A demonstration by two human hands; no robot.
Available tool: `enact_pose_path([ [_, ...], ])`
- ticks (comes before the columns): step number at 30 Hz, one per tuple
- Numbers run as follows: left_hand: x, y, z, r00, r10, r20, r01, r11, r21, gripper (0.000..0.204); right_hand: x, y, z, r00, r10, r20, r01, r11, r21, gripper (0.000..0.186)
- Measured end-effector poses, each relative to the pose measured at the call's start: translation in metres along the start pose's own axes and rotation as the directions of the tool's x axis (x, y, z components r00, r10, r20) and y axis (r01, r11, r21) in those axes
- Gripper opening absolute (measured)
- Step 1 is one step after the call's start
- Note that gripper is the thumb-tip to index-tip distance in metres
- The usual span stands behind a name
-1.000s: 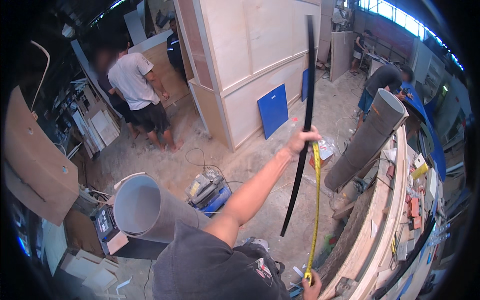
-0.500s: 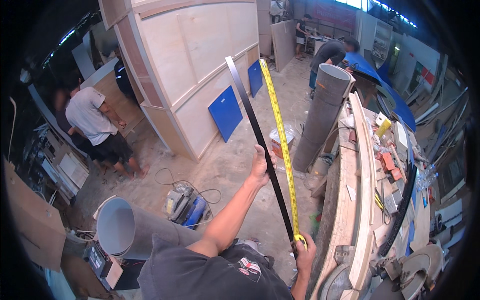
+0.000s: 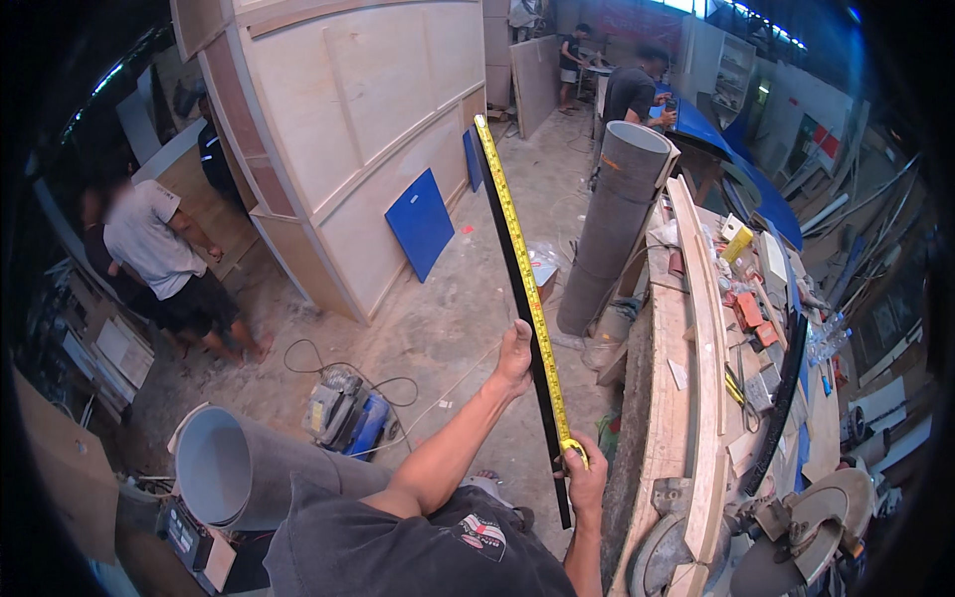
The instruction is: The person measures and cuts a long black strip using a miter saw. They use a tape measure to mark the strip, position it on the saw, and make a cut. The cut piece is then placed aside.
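Note:
In the head view I hold a long black strip (image 3: pixel 560 497) upright at a slant, with my left hand (image 3: pixel 514 360) closed around it near the middle. An extended yellow tape measure (image 3: pixel 507 229) lies along the strip, its metal tip at the strip's upper end. My right hand (image 3: pixel 587 470) is closed on the tape's case, against the lower part of the strip, which sticks out below that hand.
A workbench (image 3: pixel 667 378) with timber, tools and a saw (image 3: pixel 831 517) runs along my right, beside a standing grey cylinder (image 3: pixel 607 234). Another cylinder (image 3: pixel 214 463) and a compressor (image 3: pixel 348 408) are low left. A large plywood structure (image 3: pixel 348 109) stands ahead; several people work around it.
The tape has swung left onto the strip, which was apart from it. My right hand has risen to the strip's lower part. The view has tilted, shifting the surroundings leftward.

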State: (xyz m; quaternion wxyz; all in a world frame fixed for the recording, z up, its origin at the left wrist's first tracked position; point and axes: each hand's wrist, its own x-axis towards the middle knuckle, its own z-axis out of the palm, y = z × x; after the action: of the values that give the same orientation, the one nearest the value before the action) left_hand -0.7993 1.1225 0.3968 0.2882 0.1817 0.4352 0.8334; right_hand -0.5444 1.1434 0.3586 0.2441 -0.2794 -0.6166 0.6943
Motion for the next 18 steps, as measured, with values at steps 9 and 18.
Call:
enact_pose_path([
  [9,0.009,-0.012,0.001,0.997,-0.028,0.066,0.029,1.0,-0.013,0.08,-0.006,0.007,-0.002,0.998,-0.026,-0.058,0.023,0.998,-0.06,0.05],
  [18,0.011,-0.013,0.011,0.999,-0.046,0.011,0.046,0.999,-0.009,0.077,-0.002,0.006,-0.008,0.997,-0.016,-0.081,0.012,0.999,-0.047,0.05],
])
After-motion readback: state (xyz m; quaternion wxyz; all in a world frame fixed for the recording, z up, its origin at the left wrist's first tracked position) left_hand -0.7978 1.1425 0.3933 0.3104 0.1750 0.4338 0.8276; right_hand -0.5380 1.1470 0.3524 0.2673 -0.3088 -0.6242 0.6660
